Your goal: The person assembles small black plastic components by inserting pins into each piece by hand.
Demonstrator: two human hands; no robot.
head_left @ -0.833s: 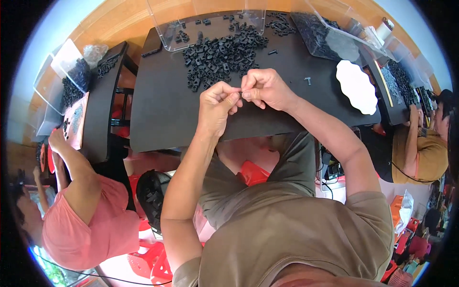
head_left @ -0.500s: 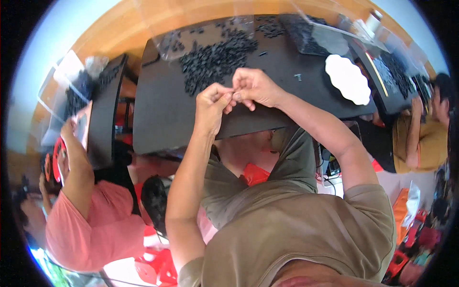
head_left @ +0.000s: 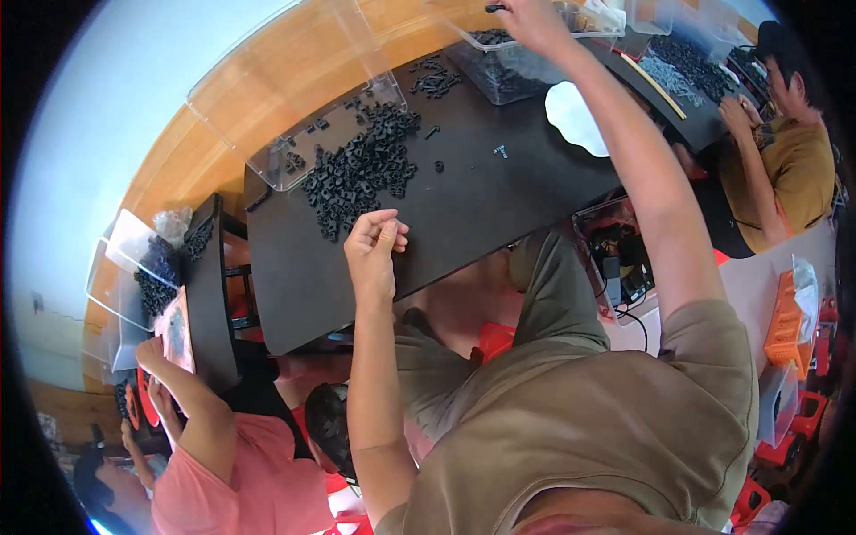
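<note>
My right hand (head_left: 532, 25) is stretched out to the far side of the table, pinching a small black plastic part (head_left: 494, 8) at its fingertips. Below it stands a clear plastic bin (head_left: 508, 89) with black parts inside. Over the near part of the dark table (head_left: 464, 214), my left hand (head_left: 373, 245) is closed with thumb against curled fingers; whatever it may hold is hidden. Just beyond the left hand spreads a heap of small black plastic parts (head_left: 357, 169). A few tiny metal pieces (head_left: 500, 152) and a single black part (head_left: 439, 166) lie to its right.
A tilted clear tub (head_left: 294, 169) rests behind the heap. At the right are a white scalloped plate (head_left: 575, 120) and a yellowish stick (head_left: 655, 86). One person in pink (head_left: 236, 481) sits at left, another in mustard (head_left: 785, 196) at right.
My hands, together before, are now apart. The right has swung far forward and right with a black part; the left stays near the heap. The view has shifted, so the table appears turned.
</note>
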